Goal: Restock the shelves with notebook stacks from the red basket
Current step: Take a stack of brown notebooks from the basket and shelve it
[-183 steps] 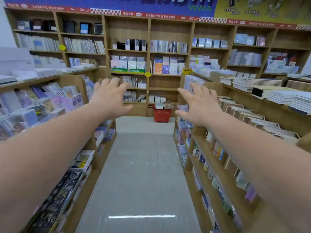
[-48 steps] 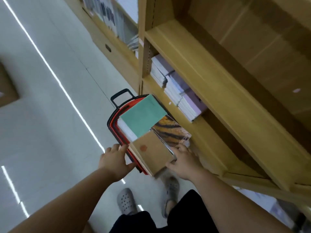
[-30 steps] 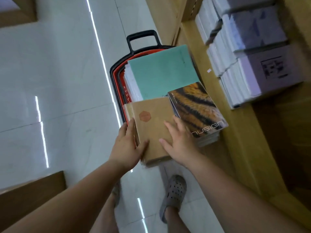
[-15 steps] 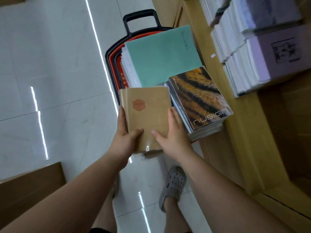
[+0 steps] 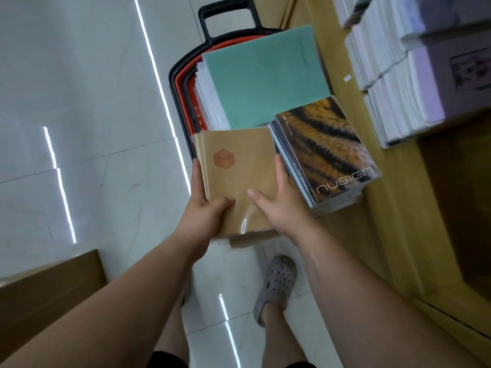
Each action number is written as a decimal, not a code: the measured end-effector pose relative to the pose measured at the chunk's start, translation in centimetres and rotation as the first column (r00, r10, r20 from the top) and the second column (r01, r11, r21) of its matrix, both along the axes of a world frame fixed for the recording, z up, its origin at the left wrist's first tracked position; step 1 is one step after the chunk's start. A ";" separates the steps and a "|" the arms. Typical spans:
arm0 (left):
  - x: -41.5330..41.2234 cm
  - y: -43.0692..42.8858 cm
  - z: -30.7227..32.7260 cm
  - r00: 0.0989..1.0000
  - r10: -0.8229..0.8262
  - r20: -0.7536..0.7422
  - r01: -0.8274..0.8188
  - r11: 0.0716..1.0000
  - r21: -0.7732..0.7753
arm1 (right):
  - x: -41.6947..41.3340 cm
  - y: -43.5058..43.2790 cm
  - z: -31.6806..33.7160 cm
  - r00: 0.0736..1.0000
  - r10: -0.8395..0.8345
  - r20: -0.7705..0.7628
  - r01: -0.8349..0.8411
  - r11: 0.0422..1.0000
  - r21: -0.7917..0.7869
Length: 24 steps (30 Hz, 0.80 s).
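A red basket (image 5: 186, 86) with a black handle stands on the floor against the wooden shelf unit. It holds a stack of green-covered notebooks (image 5: 265, 75) and a stack of tiger-stripe notebooks (image 5: 326, 152). I hold a stack of brown kraft notebooks (image 5: 239, 168) with an orange hexagon on the cover, lifted over the basket's near end. My left hand (image 5: 204, 211) grips its left edge, thumb on the cover. My right hand (image 5: 281, 205) grips its right edge, beside the tiger stack.
The low wooden shelf (image 5: 353, 107) to the right carries stacks of white and lilac notebooks (image 5: 414, 83). A dark lower compartment (image 5: 462, 208) opens at the right. My feet in grey clogs (image 5: 276, 285) stand on the pale tiled floor. A brown wooden unit (image 5: 47, 290) sits at the lower left.
Both hands went from resting on the kraft stack in the basket to gripping its two edges and lifting it slightly towards me. The view has tilted down over the basket.
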State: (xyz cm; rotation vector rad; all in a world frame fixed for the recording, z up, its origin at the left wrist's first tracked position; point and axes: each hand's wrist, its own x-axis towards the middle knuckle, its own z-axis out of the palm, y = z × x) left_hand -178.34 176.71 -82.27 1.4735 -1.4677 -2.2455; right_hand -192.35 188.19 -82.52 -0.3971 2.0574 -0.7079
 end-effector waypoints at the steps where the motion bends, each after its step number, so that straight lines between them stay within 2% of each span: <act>1: 0.4 -0.3 0.1 1.000 -0.010 -0.003 0.010 1.000 0.000 | 0.6 0.1 0.2 1.000 0.008 0.001 -0.008 1.000 0.005; 4: 2.2 -1.0 0.5 0.999 -0.046 -0.001 0.046 0.999 0.020 | 2.5 1.2 0.2 1.000 0.022 -0.004 -0.022 0.999 -0.032; 7: 3.4 -1.3 0.7 0.999 -0.051 0.003 0.051 0.997 0.052 | 2.7 1.8 -0.5 0.996 -0.063 0.057 0.069 0.992 -0.107; 14: 2.8 -2.0 0.1 0.999 -0.047 -0.015 0.048 0.992 0.120 | 4.0 0.3 -0.5 0.977 -0.188 0.101 0.200 0.972 -0.121; 22: 5.9 -3.3 2.4 0.985 -0.171 -0.004 0.168 0.965 0.203 | 8.9 0.9 2.6 0.923 -0.335 0.188 0.350 0.935 -0.051; 24: 7.1 -3.6 2.9 0.975 -0.221 0.005 0.215 0.953 0.214 | 11.0 1.2 3.2 0.912 -0.378 0.159 0.385 0.923 -0.014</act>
